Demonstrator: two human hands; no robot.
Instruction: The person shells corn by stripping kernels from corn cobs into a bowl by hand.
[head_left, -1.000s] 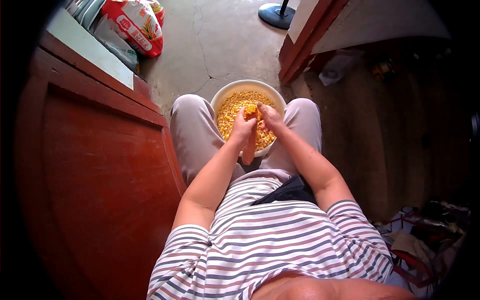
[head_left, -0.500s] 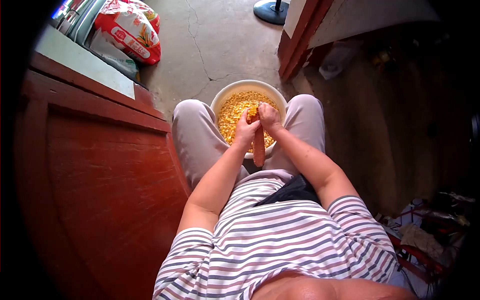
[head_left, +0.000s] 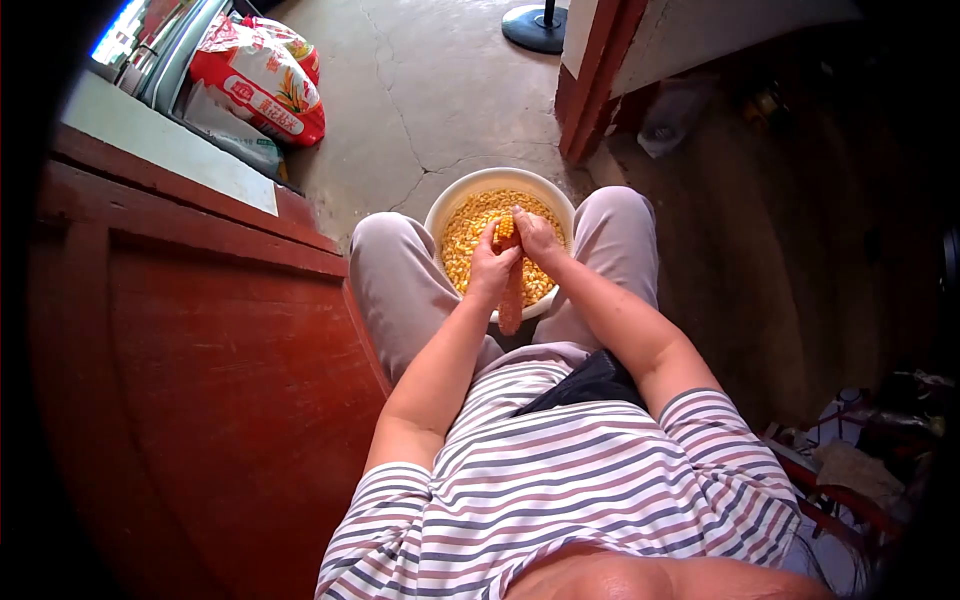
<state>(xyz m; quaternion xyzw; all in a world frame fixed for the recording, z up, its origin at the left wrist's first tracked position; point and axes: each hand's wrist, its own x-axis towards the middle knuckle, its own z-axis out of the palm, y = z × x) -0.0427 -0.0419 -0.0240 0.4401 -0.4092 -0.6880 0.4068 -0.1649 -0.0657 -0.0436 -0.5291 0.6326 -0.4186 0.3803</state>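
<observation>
A corn cob (head_left: 510,300) is held above a white basin (head_left: 447,193) of loose yellow kernels (head_left: 463,232). Its lower part is bare and reddish and points toward my body; yellow kernels remain at the far end. My left hand (head_left: 490,265) is wrapped round the middle of the cob. My right hand (head_left: 538,238) is closed against the kernelled end, with the thumb near the tip. The basin sits between my knees.
A red wooden door panel (head_left: 230,370) stands at the left. Red and white bags (head_left: 262,85) lie at the upper left. A round black stand base (head_left: 536,30) is on the floor beyond a red door frame (head_left: 597,85). Cluttered items (head_left: 858,472) lie at the lower right.
The right hand has shifted slightly around the cob's far end, and the cob's bare end has tilted a little. The view has shifted slightly; both hands keep hold.
</observation>
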